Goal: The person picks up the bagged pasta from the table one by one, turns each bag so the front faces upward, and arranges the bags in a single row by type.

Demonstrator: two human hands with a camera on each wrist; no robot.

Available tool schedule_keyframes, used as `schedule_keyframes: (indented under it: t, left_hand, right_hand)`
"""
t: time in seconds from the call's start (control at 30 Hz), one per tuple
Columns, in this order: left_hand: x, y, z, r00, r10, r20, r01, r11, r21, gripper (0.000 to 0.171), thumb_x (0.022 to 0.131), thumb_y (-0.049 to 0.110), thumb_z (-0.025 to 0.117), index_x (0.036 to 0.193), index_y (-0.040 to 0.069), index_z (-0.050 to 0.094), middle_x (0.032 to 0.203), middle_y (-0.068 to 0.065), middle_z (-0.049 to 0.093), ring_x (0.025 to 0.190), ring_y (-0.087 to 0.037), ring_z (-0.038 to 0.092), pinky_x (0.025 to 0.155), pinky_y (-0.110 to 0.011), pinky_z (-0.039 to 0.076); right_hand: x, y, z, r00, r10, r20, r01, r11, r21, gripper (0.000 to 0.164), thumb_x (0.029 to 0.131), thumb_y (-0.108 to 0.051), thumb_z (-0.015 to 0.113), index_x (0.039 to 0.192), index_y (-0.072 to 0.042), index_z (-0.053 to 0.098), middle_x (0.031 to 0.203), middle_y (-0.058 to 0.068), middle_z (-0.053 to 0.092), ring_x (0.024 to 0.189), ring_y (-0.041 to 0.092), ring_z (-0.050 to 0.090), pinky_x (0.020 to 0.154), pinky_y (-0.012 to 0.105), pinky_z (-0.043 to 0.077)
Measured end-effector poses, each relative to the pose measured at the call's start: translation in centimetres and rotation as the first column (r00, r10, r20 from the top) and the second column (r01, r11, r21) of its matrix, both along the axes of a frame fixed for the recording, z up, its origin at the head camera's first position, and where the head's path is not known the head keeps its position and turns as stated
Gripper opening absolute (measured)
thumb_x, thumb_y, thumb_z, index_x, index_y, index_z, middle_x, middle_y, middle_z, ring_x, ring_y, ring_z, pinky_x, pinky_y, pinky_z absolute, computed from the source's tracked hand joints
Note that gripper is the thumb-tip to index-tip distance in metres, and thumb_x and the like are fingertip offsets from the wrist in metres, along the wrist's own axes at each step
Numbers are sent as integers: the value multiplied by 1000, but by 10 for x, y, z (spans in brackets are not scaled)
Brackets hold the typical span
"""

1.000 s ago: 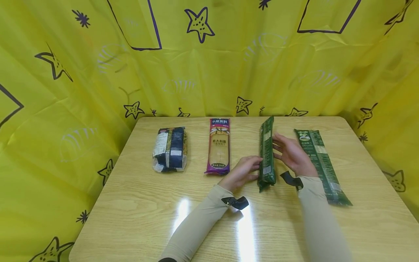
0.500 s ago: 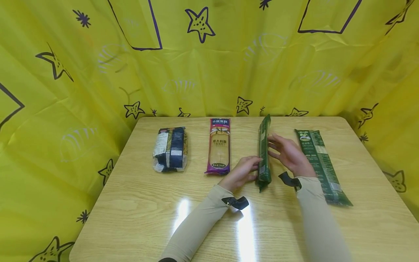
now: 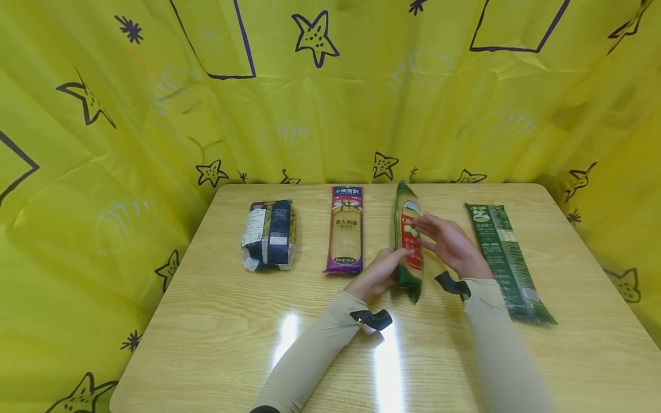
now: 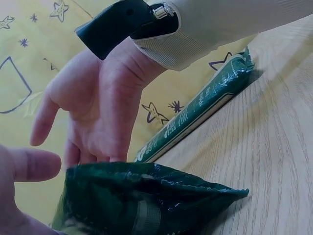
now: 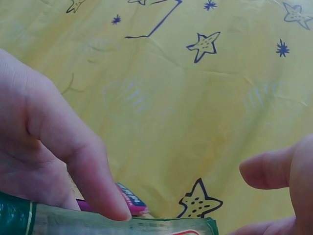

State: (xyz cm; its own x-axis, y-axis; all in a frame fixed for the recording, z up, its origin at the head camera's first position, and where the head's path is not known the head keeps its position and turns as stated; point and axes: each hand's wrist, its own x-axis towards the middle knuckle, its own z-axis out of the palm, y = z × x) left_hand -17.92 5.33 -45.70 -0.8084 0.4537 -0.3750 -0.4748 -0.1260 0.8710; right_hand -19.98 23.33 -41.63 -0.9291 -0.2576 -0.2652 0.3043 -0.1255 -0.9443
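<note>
A green pasta bag [image 3: 410, 241] with a red label stands tilted in the head view, its front turned partly upward. My left hand [image 3: 379, 272] grips its lower left side, thumb over the front and the other fingers hidden behind. Beside its right edge is my right hand [image 3: 451, 246], fingers nearly straight; whether the fingertips touch the bag is unclear. The left wrist view has the bag's dark green end [image 4: 146, 200] below the right palm [image 4: 105, 103]. A left finger rests on the bag's edge [image 5: 161, 226] in the right wrist view.
On the wooden table [image 3: 217, 338], a purple spaghetti pack [image 3: 346, 235] lies left of the hands. Farther left sits a navy pasta bag [image 3: 268, 235]. Another green pasta bag [image 3: 508, 264] lies under the right forearm's outer side. A yellow curtain [image 3: 351, 115] hangs behind the table.
The green bag has turned from its back side, through edge-on, to show its red-labelled front, and shifted left. My right hand has followed leftward; the left thumb now lies over the front.
</note>
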Motion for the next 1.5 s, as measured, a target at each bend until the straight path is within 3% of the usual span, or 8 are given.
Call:
schedule_keyframes:
  t: [0.2,0.33,0.57,0.8,0.9,1.03,1.27,1.5]
  left_hand:
    - [0,-1,0,1000,-1,1,1,1000,-18,39,103,27,55,127,-4,63,95,-1,65,79,-9,62,77,-25,56]
    - [0,-1,0,1000,-4,7,4,1000,-1,40,104,26,55,130,-3,62,99,-3,68,78,-8,62,74,-23,56]
    - [-1,-3,0,1000,7,21,-7,1000,13,39,103,26,56,133,1,62,116,-7,71,89,-10,64,84,-24,58]
    - [-2,-4,0,999,14,44,-17,999,51,39,103,24,55,132,-1,62,105,-1,69,85,-9,65,77,-20,58]
    - [-3,-4,-1,998,22,54,-25,998,55,40,104,25,54,133,-1,62,112,-5,71,88,-10,66,85,-24,60]
    - [-3,-6,-3,997,29,68,-34,997,71,40,106,26,51,136,1,61,122,-7,70,95,-12,66,97,-29,58]
    - [-3,-5,-4,994,46,101,-59,990,130,40,103,25,54,138,5,58,122,-4,68,103,-14,65,108,-36,53]
    - [-4,-6,-1,987,40,155,-70,978,195,43,101,31,54,140,12,54,121,-2,66,107,-17,63,111,-39,50]
  right_hand:
    - [-1,0,-2,1000,11,2,-11,1000,18,53,109,-47,43,144,-7,46,138,-4,52,158,35,19,132,55,16]
    - [1,4,-2,1000,1,8,-1,1000,-11,41,109,-47,44,129,-14,58,135,-5,56,150,30,32,132,51,19]
    - [1,9,1,1000,-10,20,11,998,-55,30,109,-45,47,113,-22,66,128,-7,60,132,17,48,124,39,32]
    - [0,11,1,1000,-11,27,12,1000,-23,38,109,-48,45,126,-17,58,137,-6,54,152,30,30,133,48,19]
    - [-1,12,-1,999,-12,32,12,1000,-11,41,109,-49,43,131,-16,52,140,-5,50,156,33,22,134,50,16]
    - [-1,13,-1,999,-15,40,16,1000,-8,45,109,-49,41,136,-14,47,143,-4,47,156,33,21,134,49,15]
    - [-2,14,-1,998,-25,63,27,999,-21,48,109,-49,41,140,-12,42,143,-3,45,157,34,19,134,47,17]
    - [-3,15,-4,996,-29,87,31,999,-25,51,108,-51,43,142,-13,39,147,-1,42,157,33,19,132,43,24]
